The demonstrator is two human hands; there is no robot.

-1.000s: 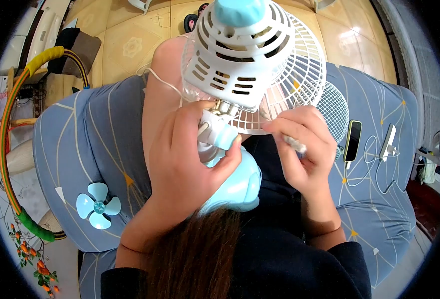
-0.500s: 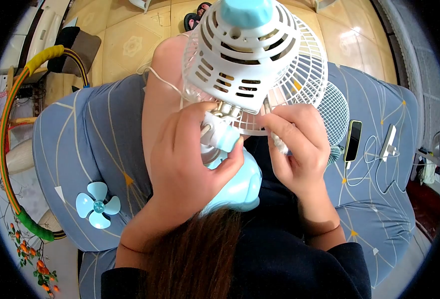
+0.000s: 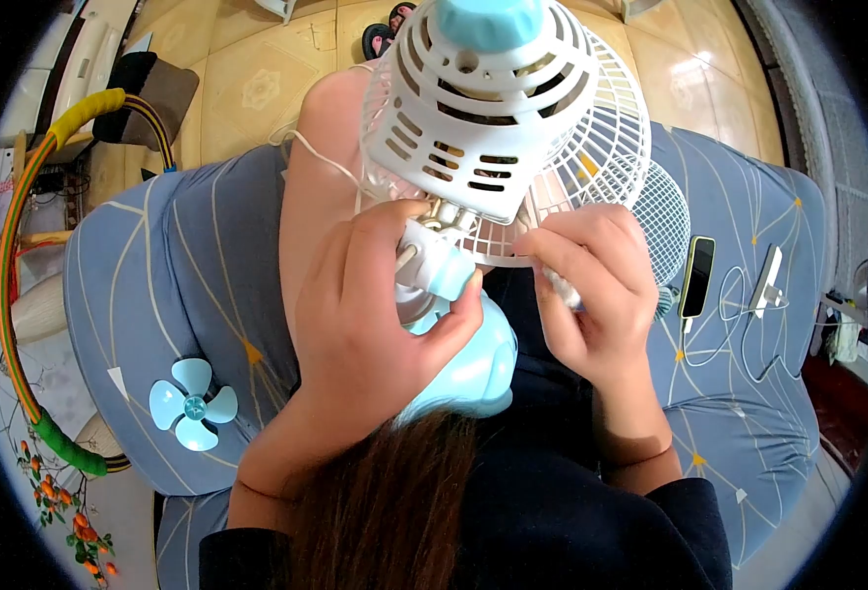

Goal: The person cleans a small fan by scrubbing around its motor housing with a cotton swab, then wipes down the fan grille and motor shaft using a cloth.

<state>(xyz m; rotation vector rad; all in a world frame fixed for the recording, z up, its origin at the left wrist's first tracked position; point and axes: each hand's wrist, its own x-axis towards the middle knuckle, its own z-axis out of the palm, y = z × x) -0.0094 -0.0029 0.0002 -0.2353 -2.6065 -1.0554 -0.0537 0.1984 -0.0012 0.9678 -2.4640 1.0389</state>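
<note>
Fan (image 3: 473, 157) in front of you, both hands at its neck.
Your left hand (image 3: 360, 295) curls round the neck joint (image 3: 436, 264), thumb against its blue part; your right hand (image 3: 596, 285) pinches a white piece (image 3: 560, 288), fingertips narrow, just beside the housing's lower edge. Blue base (image 3: 473, 364) below the joint, near your body. Four-bladed blue rotor (image 3: 195, 407) lies on the patterned sofa (image 3: 227, 197), left.

Home living rm: patterned sofa (image 3: 193, 275), slippers (image 3: 379, 41) on tiled flr (image 3: 267, 128)
</note>
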